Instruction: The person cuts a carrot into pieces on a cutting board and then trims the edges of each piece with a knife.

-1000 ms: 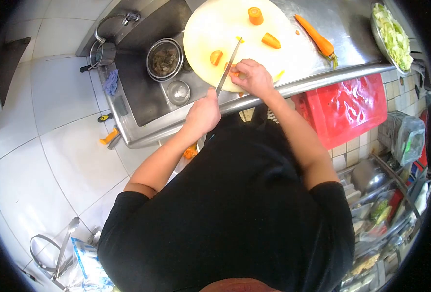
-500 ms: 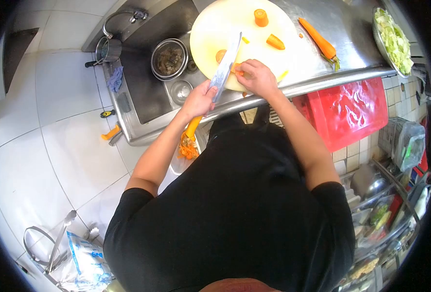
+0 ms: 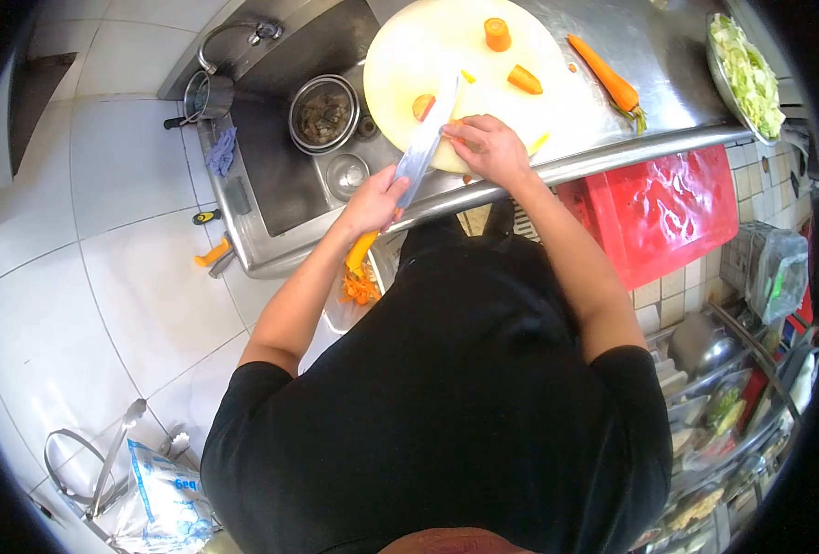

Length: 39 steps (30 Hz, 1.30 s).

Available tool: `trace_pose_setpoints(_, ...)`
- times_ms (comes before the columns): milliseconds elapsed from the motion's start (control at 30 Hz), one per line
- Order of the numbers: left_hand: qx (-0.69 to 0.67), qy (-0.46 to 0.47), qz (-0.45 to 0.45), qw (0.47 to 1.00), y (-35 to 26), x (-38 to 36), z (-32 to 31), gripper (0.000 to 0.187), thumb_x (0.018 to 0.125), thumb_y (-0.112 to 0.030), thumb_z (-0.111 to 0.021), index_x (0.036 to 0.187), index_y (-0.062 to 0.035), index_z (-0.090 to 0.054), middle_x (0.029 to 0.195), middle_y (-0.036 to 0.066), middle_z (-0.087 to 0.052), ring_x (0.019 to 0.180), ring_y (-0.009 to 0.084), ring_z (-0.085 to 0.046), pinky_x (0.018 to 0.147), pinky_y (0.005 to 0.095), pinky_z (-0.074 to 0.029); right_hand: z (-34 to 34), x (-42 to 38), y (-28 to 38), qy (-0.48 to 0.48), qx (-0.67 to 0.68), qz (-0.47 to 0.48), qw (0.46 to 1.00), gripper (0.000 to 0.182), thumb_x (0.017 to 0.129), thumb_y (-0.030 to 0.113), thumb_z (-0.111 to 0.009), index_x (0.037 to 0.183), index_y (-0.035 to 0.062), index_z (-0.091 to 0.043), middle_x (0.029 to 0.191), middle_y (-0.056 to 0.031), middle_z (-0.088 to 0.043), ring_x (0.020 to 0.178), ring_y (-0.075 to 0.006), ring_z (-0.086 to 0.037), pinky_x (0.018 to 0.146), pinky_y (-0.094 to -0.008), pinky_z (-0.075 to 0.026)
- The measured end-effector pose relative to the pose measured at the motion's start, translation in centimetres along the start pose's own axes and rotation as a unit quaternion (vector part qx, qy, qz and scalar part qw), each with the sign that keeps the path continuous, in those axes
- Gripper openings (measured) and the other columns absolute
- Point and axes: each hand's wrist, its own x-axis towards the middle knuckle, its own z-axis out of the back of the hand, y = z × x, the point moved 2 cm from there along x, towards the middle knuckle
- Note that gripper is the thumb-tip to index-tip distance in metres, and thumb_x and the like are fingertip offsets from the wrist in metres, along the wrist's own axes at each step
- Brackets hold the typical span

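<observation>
My left hand [image 3: 372, 204] is closing around the yellow-handled knife [image 3: 425, 143], whose blade is slanting over the round board [image 3: 539, 69] on the metal bench [image 3: 654, 78]. My right hand [image 3: 491, 150] is bunching its fingers together, pinching a small carrot piece [image 3: 453, 123] near the board's edge, just beside the blade; the fingers are partly hiding it. A carrot half-round [image 3: 423, 107] is lying across the blade from my right hand, and a carrot stub [image 3: 497, 35] and a carrot chunk [image 3: 524, 79] are resting farther up the board. A whole carrot [image 3: 605, 76] is lying on the bench, right of the board.
</observation>
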Motion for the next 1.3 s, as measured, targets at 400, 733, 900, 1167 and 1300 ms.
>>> trace_pose_setpoints(400,0.003,0.006,0.029,1.000,0.0,-0.5,-0.2,0.025,0.114,-0.029,-0.043,0.119,-0.0070,-0.054,0.066,0.003,-0.054,0.041,0.0122,-0.047,0.040,0.0293,-0.040,-0.3,-0.1,-0.5,0.017,-0.026,0.010,0.999,0.025,0.086,0.016,-0.077,0.110,0.0198,-0.081,0.097,-0.0055,-0.074,0.089,-0.0268,-0.071,0.077,-0.0389,-0.061)
trace_pose_setpoints(733,-0.034,0.028,0.013,0.999,-0.5,3.0,-0.3,0.027,0.114,-0.030,-0.043,0.123,-0.0068,-0.053,0.066,0.005,-0.056,0.041,0.0127,-0.049,0.039,0.0285,-0.041,-0.2,-0.1,-0.5,0.014,-0.019,0.016,1.000,0.024,0.086,0.016,-0.078,0.109,0.0193,-0.082,0.099,-0.0080,-0.074,0.088,-0.0265,-0.073,0.075,-0.0377,-0.062)
trace_pose_setpoints(900,-0.081,0.053,0.015,0.995,-1.5,4.5,-0.3,0.028,0.115,-0.030,-0.042,0.128,-0.0073,-0.053,0.069,0.006,-0.058,0.043,0.0113,-0.049,0.038,0.0265,-0.042,-0.1,0.0,-0.5,0.029,-0.014,0.010,0.999,0.023,0.086,0.016,-0.078,0.108,0.0178,-0.082,0.100,-0.0086,-0.075,0.090,-0.0273,-0.073,0.076,-0.0379,-0.062)
trace_pose_setpoints(1167,-0.071,0.059,0.000,0.996,-2.0,4.6,1.0,0.028,0.115,-0.029,-0.042,0.127,-0.0073,-0.054,0.069,0.006,-0.058,0.041,0.0117,-0.047,0.038,0.0271,-0.042,0.4,0.3,-0.2,0.044,0.003,-0.053,0.998,0.032,0.089,0.018,-0.076,0.120,0.0172,-0.075,0.100,-0.0105,-0.074,0.090,-0.0302,-0.073,0.077,-0.0400,-0.061)
trace_pose_setpoints(1300,-0.105,0.045,-0.007,0.993,-2.8,3.4,1.7,0.026,0.115,-0.029,-0.042,0.127,-0.0097,-0.054,0.067,0.005,-0.058,0.043,0.0118,-0.048,0.040,0.0289,-0.043,0.6,0.3,0.2,0.052,0.010,-0.099,0.994,0.047,0.090,0.017,-0.074,0.136,0.0190,-0.065,0.100,-0.0125,-0.073,0.092,-0.0321,-0.071,0.080,-0.0430,-0.059)
